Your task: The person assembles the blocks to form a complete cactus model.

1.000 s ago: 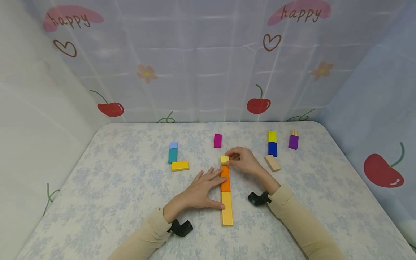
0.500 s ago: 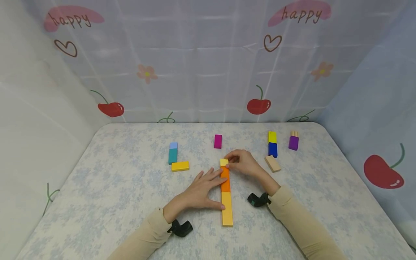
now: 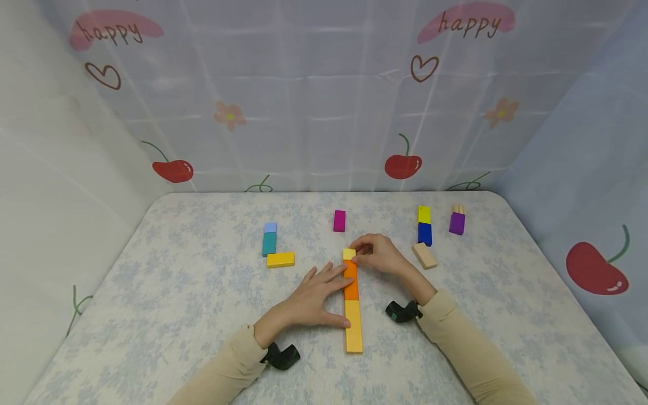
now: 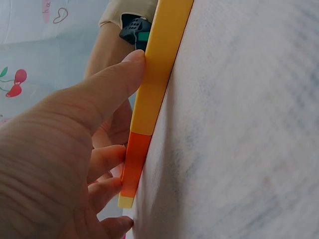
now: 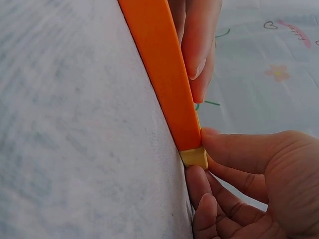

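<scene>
A straight row of flat blocks runs away from me at the middle of the table: a long light-orange block [image 3: 354, 340] nearest, an orange block [image 3: 351, 290] beyond it, and a small pale yellow block [image 3: 349, 254] at the far end. My right hand [image 3: 378, 254] pinches the pale yellow block between thumb and fingers; in the right wrist view this block [image 5: 195, 158] meets the orange block's end. From the left, my left hand [image 3: 315, 299] lies with spread fingers against the row, its thumb on the light-orange block and fingertips on the orange one.
Left of the row lie a yellow block [image 3: 280, 260], a teal block [image 3: 269, 245] and a light-blue one [image 3: 270, 227]. A magenta block [image 3: 339, 221] lies behind. To the right are yellow [image 3: 424, 214], blue [image 3: 424, 234], beige [image 3: 424, 255] and purple [image 3: 457, 224] blocks.
My right hand has drawn the pale yellow block slightly toward me, closing the small gap to the orange block. My left hand has stayed in place.
</scene>
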Demonstrator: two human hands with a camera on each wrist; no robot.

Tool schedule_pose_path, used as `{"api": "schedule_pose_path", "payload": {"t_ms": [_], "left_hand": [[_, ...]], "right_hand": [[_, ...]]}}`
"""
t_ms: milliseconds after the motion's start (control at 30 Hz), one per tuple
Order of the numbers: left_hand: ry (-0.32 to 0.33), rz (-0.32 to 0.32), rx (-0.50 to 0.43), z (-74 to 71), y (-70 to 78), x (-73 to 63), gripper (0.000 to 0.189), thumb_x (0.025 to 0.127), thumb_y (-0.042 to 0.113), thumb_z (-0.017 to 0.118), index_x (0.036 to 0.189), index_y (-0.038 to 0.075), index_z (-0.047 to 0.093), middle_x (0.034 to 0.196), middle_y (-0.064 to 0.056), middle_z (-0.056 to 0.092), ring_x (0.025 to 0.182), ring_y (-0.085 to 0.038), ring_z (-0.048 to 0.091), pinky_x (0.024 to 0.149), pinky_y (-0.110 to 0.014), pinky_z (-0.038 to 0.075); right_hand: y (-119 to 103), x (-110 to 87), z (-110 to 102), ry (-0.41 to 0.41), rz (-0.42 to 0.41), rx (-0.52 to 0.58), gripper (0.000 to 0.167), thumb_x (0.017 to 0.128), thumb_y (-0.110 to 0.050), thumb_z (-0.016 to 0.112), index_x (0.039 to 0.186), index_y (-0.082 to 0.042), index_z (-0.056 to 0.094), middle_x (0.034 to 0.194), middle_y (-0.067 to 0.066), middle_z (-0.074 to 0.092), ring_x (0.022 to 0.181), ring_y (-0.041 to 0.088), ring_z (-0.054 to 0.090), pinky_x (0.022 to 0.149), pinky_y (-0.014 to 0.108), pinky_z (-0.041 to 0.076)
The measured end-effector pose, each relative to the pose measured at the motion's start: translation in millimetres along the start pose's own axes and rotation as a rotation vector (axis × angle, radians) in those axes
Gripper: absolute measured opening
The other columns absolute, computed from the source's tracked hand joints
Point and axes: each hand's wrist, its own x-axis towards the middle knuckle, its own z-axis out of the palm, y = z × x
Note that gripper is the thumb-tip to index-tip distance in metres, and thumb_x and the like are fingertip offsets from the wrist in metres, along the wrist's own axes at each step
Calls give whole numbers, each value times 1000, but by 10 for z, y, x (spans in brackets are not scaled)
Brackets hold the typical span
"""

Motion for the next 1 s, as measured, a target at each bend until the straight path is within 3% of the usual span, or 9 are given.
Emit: {"api": "schedule_pose_path", "payload": {"t_ms": [567, 833, 1000], "left_hand": [[1, -7, -12, 5, -2, -6, 88, 79, 59, 73, 151, 22, 39, 164, 3, 17, 153, -31, 8, 120, -59, 5], [-3, -11, -9, 6, -1, 14, 87, 79, 60, 73, 151, 23, 40, 165, 2, 16, 153, -29, 7, 121, -58, 4], [-6, -15, -6, 7, -5, 7, 87, 79, 60, 73, 151, 24, 40, 165, 2, 16, 153, -30, 8, 120, -58, 4]], "right_hand": [[19, -1, -2, -8, 8, -12, 27, 87, -12, 73, 113, -3, 71, 102, 11, 70, 84, 18, 62, 78, 30, 54], [-33, -86, -85, 46, 68, -15, 35, 89, -20, 72, 120, -5, 67, 115, 12, 68, 97, 24, 64, 87, 40, 55], [-22, -197, -169, 79, 76, -46, 37, 88, -21, 73, 122, -5, 66, 116, 13, 68, 98, 26, 65, 85, 40, 56]]}}
